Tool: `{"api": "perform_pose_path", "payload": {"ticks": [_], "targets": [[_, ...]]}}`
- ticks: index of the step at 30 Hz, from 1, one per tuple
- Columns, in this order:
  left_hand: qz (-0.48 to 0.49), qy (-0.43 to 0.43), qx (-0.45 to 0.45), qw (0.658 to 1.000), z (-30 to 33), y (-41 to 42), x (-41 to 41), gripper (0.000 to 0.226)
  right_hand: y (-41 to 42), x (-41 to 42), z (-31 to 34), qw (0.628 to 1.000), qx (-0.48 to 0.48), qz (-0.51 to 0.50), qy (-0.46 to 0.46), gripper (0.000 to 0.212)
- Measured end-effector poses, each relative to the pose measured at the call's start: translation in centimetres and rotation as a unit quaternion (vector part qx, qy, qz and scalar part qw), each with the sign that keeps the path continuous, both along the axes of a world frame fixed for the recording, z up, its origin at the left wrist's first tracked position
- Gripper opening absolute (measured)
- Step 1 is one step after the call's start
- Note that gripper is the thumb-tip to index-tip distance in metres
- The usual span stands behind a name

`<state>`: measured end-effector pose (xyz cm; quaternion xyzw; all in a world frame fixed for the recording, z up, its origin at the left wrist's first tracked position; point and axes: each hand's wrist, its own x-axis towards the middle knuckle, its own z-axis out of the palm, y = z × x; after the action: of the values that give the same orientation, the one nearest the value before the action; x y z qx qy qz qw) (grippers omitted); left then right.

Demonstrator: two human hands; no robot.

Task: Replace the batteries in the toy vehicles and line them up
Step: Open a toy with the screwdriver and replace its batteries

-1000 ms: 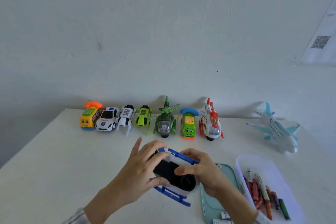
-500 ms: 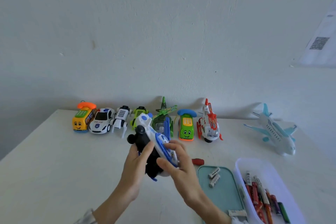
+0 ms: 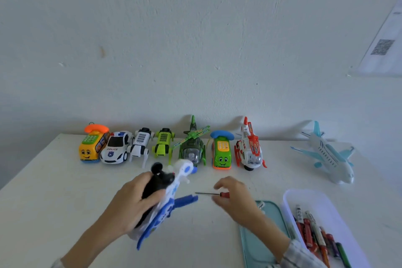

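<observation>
- Since the earlier frame, the right hand (image 3: 231, 193) is letting go of the blue-and-white toy helicopter (image 3: 165, 200) and closing on the screwdriver (image 3: 214, 194); the left hand (image 3: 139, 202) is now carrying the toy alone.
- Left hand is gripping the helicopter round its black underside, fingers and thumb curled about the body, holding it tilted and clear of the desk (image 3: 54, 191), in front of the toy row (image 3: 171, 148).
- Right hand is pinching the red handle of the screwdriver, shaft pointing toward the helicopter, tip just short of the blue skid.
- Handling judgement: the helicopter is appearing to be light, hollow, rigid plastic. The thin blue skids and rotor parts are likely fragile and are making poor holds; the solid black belly is offering the safest grip, steadying the toy against screwdriver pressure. The glossy shell may be slippery.
- Row position: seven toys are standing along the far desk edge beyond the helicopter; the light-blue airplane (image 3: 326, 154) is standing well apart, to the right of the row.
- Legible writing: "POLICE" is reading on the bonnet of the police car (image 3: 116, 148), second from the row's left. Lettering on a battery in the teal tray (image 3: 252, 237), right of the helicopter, is too small to read.
- White bin (image 3: 304, 198), beside the tray, is holding batteries (image 3: 313, 230); their labels are not resolving. A code sheet (image 3: 382, 48) on the wall is unreadable.
</observation>
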<state>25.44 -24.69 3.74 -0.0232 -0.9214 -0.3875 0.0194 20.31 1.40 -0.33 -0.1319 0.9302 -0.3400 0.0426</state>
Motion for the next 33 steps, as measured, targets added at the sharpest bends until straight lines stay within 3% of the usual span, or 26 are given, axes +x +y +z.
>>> {"api": "perform_pose_path", "payload": {"ticks": [2, 3, 8, 11, 14, 18, 22, 27, 30, 33], "targets": [[-0.050, 0.048, -0.165, 0.984, -0.1, 0.5, -0.1, 0.019, 2.1, -1.9, -1.9, 0.982, 0.187, -0.028, 0.013, 0.042], [-0.073, 0.068, -0.210, 0.973, -0.1, 1.0, -0.1, 0.020, 2.9, -2.6, -2.8, 0.971, 0.237, -0.032, 0.005, 0.047], [-0.154, 0.041, -0.294, 0.942, -0.2, 2.8, -0.7, 0.031, 3.5, -3.1, -4.8, 0.964, 0.261, -0.050, 0.001, 0.034], [-0.182, 0.011, -0.335, 0.924, -0.6, 3.7, -0.9, 0.034, 3.6, -3.1, -4.2, 0.980, 0.181, -0.082, 0.021, 0.023], [-0.204, 0.011, -0.348, 0.915, -1.0, 4.5, -1.1, 0.036, 4.0, -2.3, -1.3, 0.985, -0.060, -0.159, 0.011, 0.015], [-0.223, 0.010, -0.337, 0.915, -1.9, 5.5, -1.2, 0.036, 4.5, -0.4, 4.0, 0.921, -0.338, -0.192, 0.029, 0.015], [-0.224, 0.029, -0.332, 0.916, -2.3, 6.3, -1.4, 0.036, 4.5, 1.6, 7.0, 0.855, -0.490, -0.164, 0.033, 0.023], [-0.199, 0.067, -0.313, 0.926, -2.4, 7.0, -1.6, 0.058, 3.1, 4.1, 7.8, 0.812, -0.567, -0.138, 0.027, 0.031], [-0.163, 0.066, -0.296, 0.939, -2.4, 7.1, -1.2, 0.052, 2.2, 4.9, 7.2, 0.838, -0.525, -0.135, 0.068, 0.021], [-0.162, 0.063, -0.307, 0.936, -2.4, 7.3, -1.1, 0.048, 0.9, 5.2, 6.2, 0.869, -0.460, -0.124, 0.135, 0.036]]}}
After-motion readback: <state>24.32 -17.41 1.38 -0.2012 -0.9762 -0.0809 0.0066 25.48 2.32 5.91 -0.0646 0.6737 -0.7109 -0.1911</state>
